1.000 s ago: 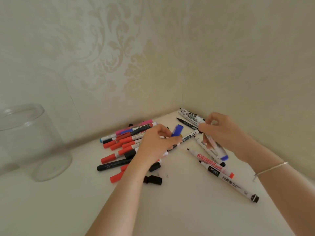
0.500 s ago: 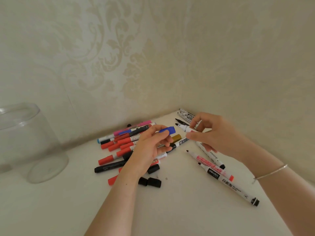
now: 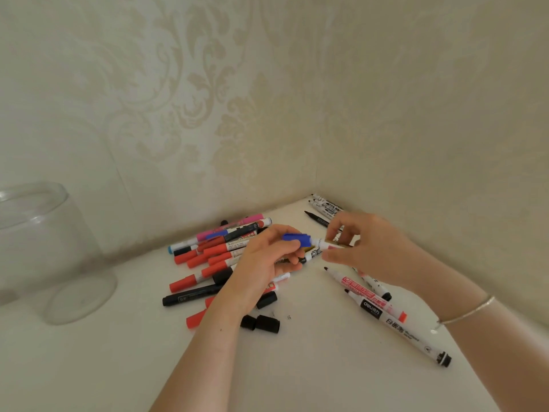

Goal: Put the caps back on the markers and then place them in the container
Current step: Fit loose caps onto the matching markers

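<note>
The left hand [image 3: 264,257] pinches a blue cap [image 3: 297,238] between thumb and fingers, and the right hand [image 3: 365,248] grips a white marker [image 3: 322,242] by its barrel; cap and marker meet end to end in the air between the hands, above the tabletop [image 3: 312,367]. Whether the cap is fully seated cannot be told. Under and left of the left hand lies a pile of markers [image 3: 214,254], most with red caps, and a black marker [image 3: 190,295] lies at its near edge. Two loose black caps [image 3: 261,322] lie near the left forearm. On the right, uncapped markers [image 3: 386,316] lie near the right wrist, more [image 3: 323,208] in the far corner. The clear container [image 3: 44,251] stands well apart at the far left.
</note>
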The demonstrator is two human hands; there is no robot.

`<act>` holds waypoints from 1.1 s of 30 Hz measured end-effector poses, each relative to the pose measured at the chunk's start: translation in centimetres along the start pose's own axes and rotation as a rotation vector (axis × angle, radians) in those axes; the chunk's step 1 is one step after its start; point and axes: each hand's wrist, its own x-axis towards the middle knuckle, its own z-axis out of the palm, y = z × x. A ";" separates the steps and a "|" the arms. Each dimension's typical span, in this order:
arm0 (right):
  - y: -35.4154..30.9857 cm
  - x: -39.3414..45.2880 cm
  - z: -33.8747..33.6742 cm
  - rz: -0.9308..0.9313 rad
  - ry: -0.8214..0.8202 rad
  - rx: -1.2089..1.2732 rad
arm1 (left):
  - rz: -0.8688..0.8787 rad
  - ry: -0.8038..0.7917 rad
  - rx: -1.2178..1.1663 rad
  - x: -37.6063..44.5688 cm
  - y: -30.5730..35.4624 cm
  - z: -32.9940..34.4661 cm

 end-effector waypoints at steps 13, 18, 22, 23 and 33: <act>-2.1 -0.4 0.4 -0.194 0.122 -0.348 | -0.073 -0.039 -0.210 -0.4 0.4 0.2; -1.8 -0.4 0.5 -0.184 0.142 -0.341 | -0.081 -0.012 -0.233 -0.5 0.4 0.1; -1.6 -0.6 0.1 -0.155 0.114 -0.302 | -0.101 -0.072 -0.214 -0.5 0.3 -0.5; -1.6 -0.7 -0.1 -0.158 0.084 -0.315 | -0.112 -0.095 -0.180 -0.5 0.2 -0.6; -2.0 -0.7 0.0 -0.189 -0.025 -0.386 | -0.141 -0.183 -0.060 -0.7 -0.1 0.2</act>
